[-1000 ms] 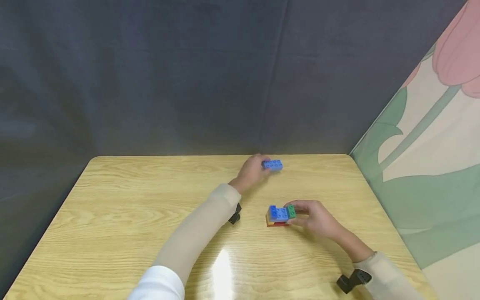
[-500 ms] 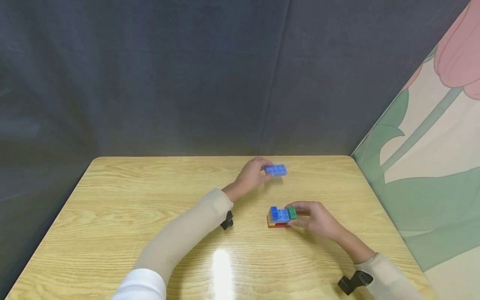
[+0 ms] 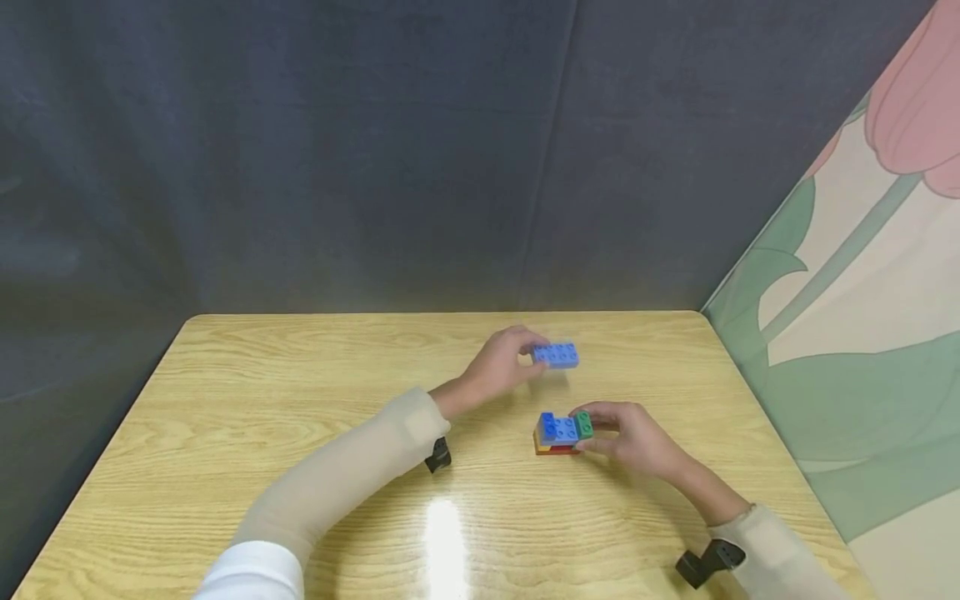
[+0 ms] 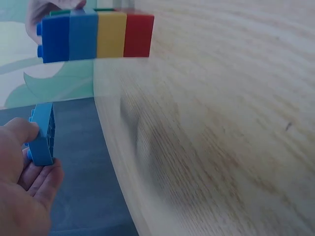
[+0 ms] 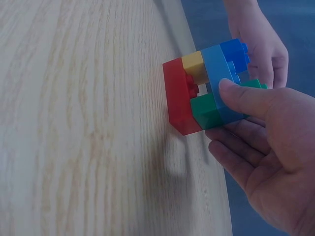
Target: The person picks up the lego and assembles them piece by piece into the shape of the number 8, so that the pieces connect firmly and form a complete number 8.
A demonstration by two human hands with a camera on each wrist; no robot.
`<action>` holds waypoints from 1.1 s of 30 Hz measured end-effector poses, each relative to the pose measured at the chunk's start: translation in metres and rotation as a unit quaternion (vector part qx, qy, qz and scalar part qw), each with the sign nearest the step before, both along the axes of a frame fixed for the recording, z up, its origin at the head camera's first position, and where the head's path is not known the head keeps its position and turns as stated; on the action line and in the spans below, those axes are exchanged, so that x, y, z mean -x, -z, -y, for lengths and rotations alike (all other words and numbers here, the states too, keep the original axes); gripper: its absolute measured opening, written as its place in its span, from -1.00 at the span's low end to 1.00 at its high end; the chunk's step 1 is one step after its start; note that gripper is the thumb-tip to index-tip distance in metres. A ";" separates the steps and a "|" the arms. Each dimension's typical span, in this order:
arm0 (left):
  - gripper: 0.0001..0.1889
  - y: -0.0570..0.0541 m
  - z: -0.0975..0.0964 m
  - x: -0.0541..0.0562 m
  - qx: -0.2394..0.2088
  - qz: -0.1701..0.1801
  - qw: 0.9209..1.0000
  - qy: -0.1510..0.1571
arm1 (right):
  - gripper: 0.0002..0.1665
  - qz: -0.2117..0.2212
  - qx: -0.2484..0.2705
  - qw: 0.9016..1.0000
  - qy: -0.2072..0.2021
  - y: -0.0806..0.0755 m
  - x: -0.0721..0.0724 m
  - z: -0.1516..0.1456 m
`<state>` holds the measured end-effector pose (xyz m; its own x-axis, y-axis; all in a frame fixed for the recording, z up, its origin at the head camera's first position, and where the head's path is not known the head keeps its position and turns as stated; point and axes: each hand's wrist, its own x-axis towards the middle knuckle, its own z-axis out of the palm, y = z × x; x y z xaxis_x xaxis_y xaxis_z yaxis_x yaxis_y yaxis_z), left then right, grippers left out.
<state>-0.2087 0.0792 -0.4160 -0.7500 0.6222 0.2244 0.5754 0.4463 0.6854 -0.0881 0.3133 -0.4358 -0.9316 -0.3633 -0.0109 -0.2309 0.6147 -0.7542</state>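
Note:
My left hand (image 3: 501, 367) pinches a light blue building brick (image 3: 557, 355) between thumb and fingers, raised over the table with its studs up. In the left wrist view the same blue brick (image 4: 43, 135) shows its side and hollow underside. Nearer to me, my right hand (image 3: 633, 439) grips a stack of building bricks (image 3: 562, 430) at its right end. The right wrist view shows the stack's layers: a red brick (image 5: 177, 98) at the bottom, yellow (image 5: 195, 66) and green (image 5: 206, 110) ones with a gap between, a light blue one, then dark blue (image 5: 234, 55) and green on top.
The wooden table (image 3: 300, 433) reaches back to a dark curtain (image 3: 360, 167). On the right hangs a flower-patterned cloth (image 3: 862, 333). Black wrist cameras sit at the left cuff (image 3: 438, 455) and the right cuff (image 3: 708, 562).
My left hand has lifted the light blue brick from the back of the table and brought it closer to the stack. The right hand and the stack stay nearly still.

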 end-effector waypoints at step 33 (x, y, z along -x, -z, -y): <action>-0.63 0.002 0.019 -0.061 -0.054 0.043 0.994 0.084 | -0.52 -0.007 0.019 1.000 -0.021 0.002 0.000 -0.001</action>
<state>-0.1477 0.0606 -0.4180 -0.6565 0.7163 0.2364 0.5735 0.2705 0.7732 -0.0877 0.3144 -0.4374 -0.9153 -0.4024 0.0170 -0.2672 0.5752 -0.7732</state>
